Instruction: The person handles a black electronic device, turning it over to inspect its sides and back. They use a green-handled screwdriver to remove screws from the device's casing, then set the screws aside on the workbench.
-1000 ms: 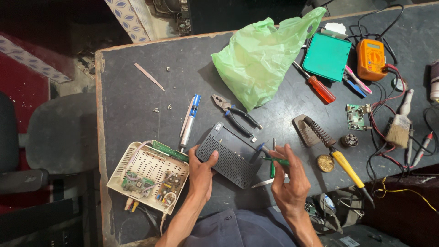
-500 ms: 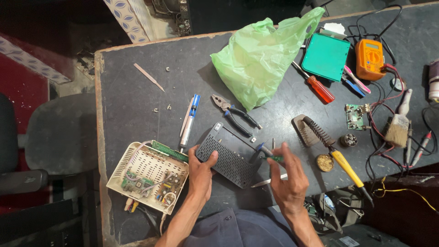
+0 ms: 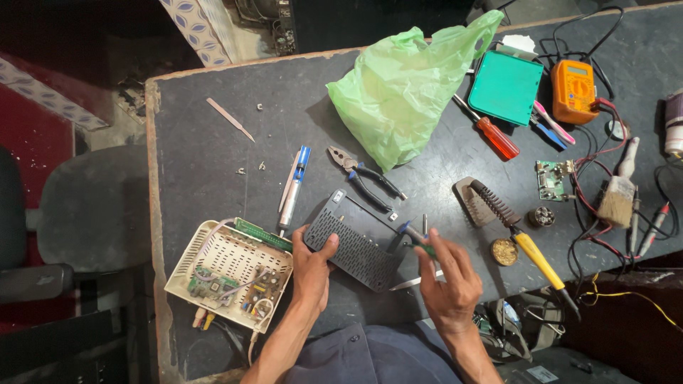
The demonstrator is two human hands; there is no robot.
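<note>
Left hand [image 3: 311, 267]: fingers clamp the near-left corner of the black box [image 3: 356, 242].
Right hand [image 3: 447, 279]: fingers closed on a screwdriver [image 3: 416, 238], tip at the box's right end.
Box: flat on the desk [image 3: 206, 149], between both hands.

The right hand [image 3: 448, 281] hides most of the small green-handled tool [image 3: 420, 242] it grips, so its tip cannot be made out, while the left hand [image 3: 313, 267] covers the black vented box's [image 3: 356, 249] near corner, and a pale cylinder [image 3: 674, 121], perhaps a roll, is cut off at the right edge.
</note>
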